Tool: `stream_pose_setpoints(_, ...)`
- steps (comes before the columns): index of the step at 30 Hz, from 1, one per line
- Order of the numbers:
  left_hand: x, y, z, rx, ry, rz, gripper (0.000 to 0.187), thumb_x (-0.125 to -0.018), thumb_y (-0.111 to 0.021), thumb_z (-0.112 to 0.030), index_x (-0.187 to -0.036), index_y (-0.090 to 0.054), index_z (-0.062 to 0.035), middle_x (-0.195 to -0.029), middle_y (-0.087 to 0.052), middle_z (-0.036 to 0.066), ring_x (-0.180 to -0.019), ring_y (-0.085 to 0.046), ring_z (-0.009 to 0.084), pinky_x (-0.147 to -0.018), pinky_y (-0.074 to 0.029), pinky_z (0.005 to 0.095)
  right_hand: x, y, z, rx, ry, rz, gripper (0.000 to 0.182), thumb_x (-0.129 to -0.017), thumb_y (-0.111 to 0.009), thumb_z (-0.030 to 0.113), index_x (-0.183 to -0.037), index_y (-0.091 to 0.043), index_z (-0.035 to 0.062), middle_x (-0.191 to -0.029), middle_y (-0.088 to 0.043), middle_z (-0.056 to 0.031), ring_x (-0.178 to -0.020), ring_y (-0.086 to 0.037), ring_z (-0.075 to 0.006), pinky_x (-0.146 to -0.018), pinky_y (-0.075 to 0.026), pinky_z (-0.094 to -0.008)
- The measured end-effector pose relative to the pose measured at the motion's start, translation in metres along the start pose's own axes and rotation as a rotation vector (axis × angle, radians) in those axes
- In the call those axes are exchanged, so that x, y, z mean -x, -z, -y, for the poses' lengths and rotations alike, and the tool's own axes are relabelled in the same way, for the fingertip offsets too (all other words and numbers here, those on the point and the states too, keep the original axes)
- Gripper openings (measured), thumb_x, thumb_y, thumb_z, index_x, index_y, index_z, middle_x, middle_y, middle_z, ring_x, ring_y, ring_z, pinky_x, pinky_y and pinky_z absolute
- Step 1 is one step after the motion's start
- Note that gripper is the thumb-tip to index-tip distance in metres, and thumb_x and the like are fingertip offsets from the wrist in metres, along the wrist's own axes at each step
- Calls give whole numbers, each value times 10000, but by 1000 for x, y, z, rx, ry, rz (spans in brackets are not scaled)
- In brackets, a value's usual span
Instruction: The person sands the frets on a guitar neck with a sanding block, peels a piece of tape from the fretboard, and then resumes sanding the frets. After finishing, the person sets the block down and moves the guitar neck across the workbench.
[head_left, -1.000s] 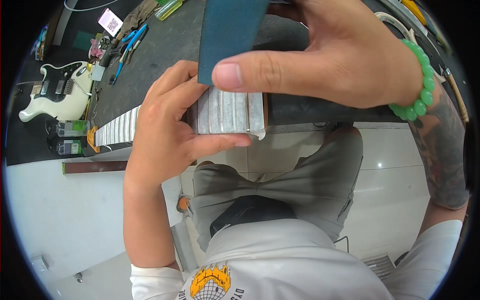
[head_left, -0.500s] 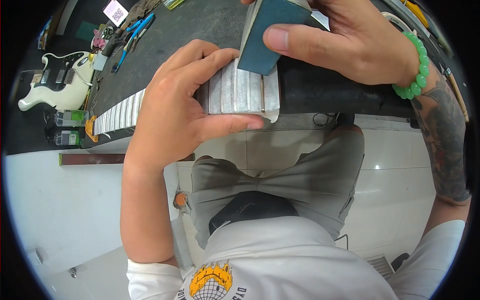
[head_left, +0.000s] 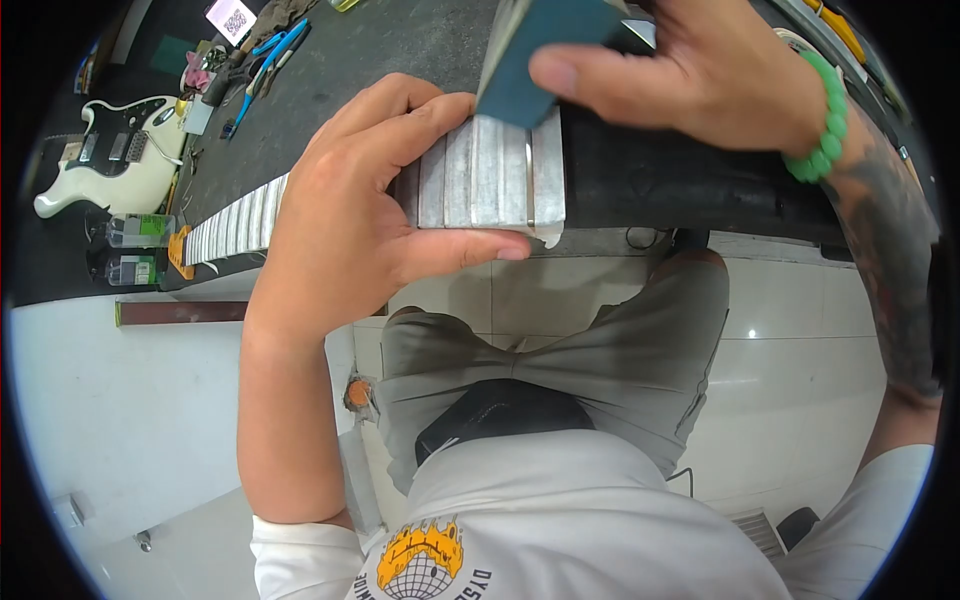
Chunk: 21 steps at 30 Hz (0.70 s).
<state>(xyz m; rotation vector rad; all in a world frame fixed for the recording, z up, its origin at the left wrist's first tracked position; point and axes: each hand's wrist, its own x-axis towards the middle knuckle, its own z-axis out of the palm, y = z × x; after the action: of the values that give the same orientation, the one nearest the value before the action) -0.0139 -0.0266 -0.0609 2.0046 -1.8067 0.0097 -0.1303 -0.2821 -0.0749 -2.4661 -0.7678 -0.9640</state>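
A dark tabletop (head_left: 400, 50) stands over pale floor tiles (head_left: 790, 330). The left hand (head_left: 350, 215) grips a taped guitar neck (head_left: 490, 185); the right hand (head_left: 690, 75) pinches a teal sanding block (head_left: 535, 50). No writing is legible.

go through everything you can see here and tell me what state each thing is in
Guitar neck: lying on the bench, frets taped over.
Sanding block: tilted, edge on the frets.
Left hand: clamped around the neck.
Right hand: gripping the block.
White guitar: lying flat, untouched.

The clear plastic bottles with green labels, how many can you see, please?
2: upper bottle and lower bottle, stacked at the far left beside the white guitar. Others may be hidden.
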Motion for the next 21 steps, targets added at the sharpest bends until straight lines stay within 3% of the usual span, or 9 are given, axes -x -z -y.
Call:
stream_pose_setpoints(1,-1,0,0,16,8,-13,779,-564,-987,-358,-1147,-687,63,-1138,-643,112,-1006,-621,253,-908,-491,314,1,-1,0,-70,-96,0,534,-880,-797,398,-1233,-573,64,-1167,-466,-120,-1063,-483,-239,-908,-459,-363)
stream_pose_setpoints(3,-1,2,-1,10,24,1,783,-568,-985,-363,-1154,-687,64,-1139,-644,110,-1008,-623,252,-908,-493,316,0,-4,-1,15,45,-47,527,-888,-791,385,-1239,-573,59,-1171,-467,-130,-1064,-495,-256,-912,-465,-368)
stream_pose_setpoints(9,-2,1,0,-10,-17,5,803,-577,-974,-395,-1192,-700,42,-1100,-648,97,-989,-629,231,-888,-497,325,-1,-2,2,36,6,-54,519,-891,-786,366,-1244,-570,54,-1181,-467,-138,-1085,-501,-276,-920,-468,-380)
stream_pose_setpoints(10,-3,2,0,-8,-6,13,800,-576,-971,-404,-1191,-705,32,-1088,-650,94,-983,-629,229,-879,-497,326,-4,6,-6,224,-93,71,506,-892,-783,343,-1251,-572,55,-1173,-477,-149,-1085,-512,-285,-935,-473,-387)
stream_pose_setpoints(13,-2,2,0,-32,0,5,804,-565,-969,-419,-1192,-712,15,-1077,-655,89,-977,-632,227,-866,-500,329,-12,8,-1,142,-177,-31,494,-891,-791,311,-1249,-575,47,-1148,-490,-153,-1063,-522,-269,-934,-476,-383)
stream_pose_setpoints(14,-2,2,1,-27,3,0,804,-565,-969,-419,-1192,-712,15,-1077,-655,89,-977,-632,227,-866,-500,329,-9,14,25,362,-199,-25,573,-882,-804,262,-1322,-509,44,-1127,-497,-144,-1071,-525,-238,-928,-475,-383)
stream_pose_setpoints(15,4,2,2,-30,-4,-1,805,-564,-969,-421,-1193,-713,12,-1074,-654,87,-976,-634,232,-865,-501,331,-8,13,24,367,-193,-16,573,-882,-804,262,-1322,-509,44,-1127,-497,-144,-1071,-525,-238,-928,-475,-383)
stream_pose_setpoints(18,3,1,2,-36,-19,-10,805,-564,-968,-425,-1195,-714,7,-1063,-650,85,-974,-637,238,-865,-504,333,6,27,4,-243,-316,-48,850,-825,-865,261,-1453,-332,51,-1213,-480,-143,-1175,-515,-228,-974,-463,-387)
stream_pose_setpoints(21,1,1,1,-42,-25,-20,806,-564,-967,-428,-1196,-713,4,-1049,-646,85,-968,-638,246,-863,-506,337,12,45,17,-258,-388,76,863,-817,-874,270,-1455,-336,51,-1249,-462,-147,-1194,-509,-244,-986,-461,-397)
